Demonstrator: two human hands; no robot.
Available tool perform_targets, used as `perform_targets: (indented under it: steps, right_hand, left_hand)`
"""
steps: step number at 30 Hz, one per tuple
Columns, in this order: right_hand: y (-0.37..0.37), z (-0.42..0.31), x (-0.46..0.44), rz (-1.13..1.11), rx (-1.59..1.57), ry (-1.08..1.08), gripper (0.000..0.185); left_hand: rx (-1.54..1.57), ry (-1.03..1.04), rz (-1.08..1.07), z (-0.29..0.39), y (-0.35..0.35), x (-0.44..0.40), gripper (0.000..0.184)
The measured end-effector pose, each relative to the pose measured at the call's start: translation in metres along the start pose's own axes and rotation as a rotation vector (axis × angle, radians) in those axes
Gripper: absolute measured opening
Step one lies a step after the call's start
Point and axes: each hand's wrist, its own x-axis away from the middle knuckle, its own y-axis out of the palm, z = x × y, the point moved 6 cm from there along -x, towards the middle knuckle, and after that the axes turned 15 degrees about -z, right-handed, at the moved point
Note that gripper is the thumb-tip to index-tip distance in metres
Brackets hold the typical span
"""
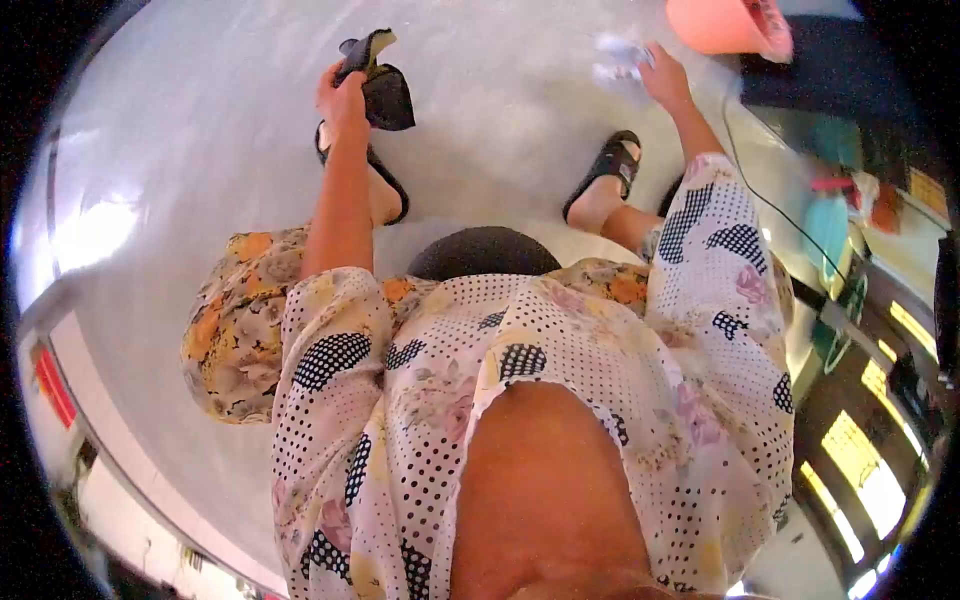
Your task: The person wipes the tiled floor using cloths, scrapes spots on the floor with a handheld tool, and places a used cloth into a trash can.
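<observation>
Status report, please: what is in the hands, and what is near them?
Left hand holds dark cloth piece. Right hand grips whitish item, too blurred to identify. Pink-orange object close to right hand.

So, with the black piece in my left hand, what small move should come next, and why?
Probably turn your left hand slightly to let the black piece open: its upper part looks folded over, with a paler face showing. Your right hand is away, at a blurred whitish item, so it seems less free to help.
</observation>
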Motion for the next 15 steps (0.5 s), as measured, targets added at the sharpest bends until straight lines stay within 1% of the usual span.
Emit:
perform_targets:
  steps: [1, 3, 5, 6, 7, 9, 10, 13, 15]
  right_hand:
    - [0.005, 0.023, 0.003, -0.038, -0.007, 0.080, 0.042]
    - [0.035, 0.084, 0.032, -0.007, 0.020, 0.289, 0.042]
    - [0.062, 0.133, 0.055, -0.036, 0.125, 0.467, 0.042]
    - [0.074, 0.164, 0.066, -0.014, 0.063, 0.557, 0.041]
    - [0.089, 0.185, 0.076, 0.007, 0.002, 0.648, 0.040]
    - [0.095, 0.144, 0.084, 0.003, 0.022, 0.620, 0.041]
    - [0.099, 0.120, 0.088, -0.003, 0.035, 0.601, 0.041]
    - [0.138, 0.077, 0.101, 0.282, 0.181, 0.437, 0.044]
    - [0.152, 0.051, 0.109, 0.292, 0.257, 0.441, 0.043]
  left_hand:
    - [-0.005, -0.072, 0.044, -0.023, -0.007, 0.010, 0.042]
    - [-0.112, -0.132, 0.081, -0.016, -0.019, 0.023, 0.043]
    - [-0.230, -0.153, 0.125, -0.010, -0.034, 0.032, 0.042]
    - [-0.299, -0.122, 0.109, 0.002, -0.031, 0.040, 0.042]
    - [-0.438, -0.140, 0.107, 0.002, -0.038, 0.036, 0.042]
    - [-0.711, -0.185, 0.112, -0.011, -0.063, 0.032, 0.042]
    - [-0.731, -0.240, 0.110, 0.038, -0.031, 0.066, 0.043]
    - [-0.808, -0.162, 0.014, -0.001, -0.074, 0.049, 0.042]
    - [-0.888, -0.184, -0.017, -0.008, -0.096, 0.045, 0.039]
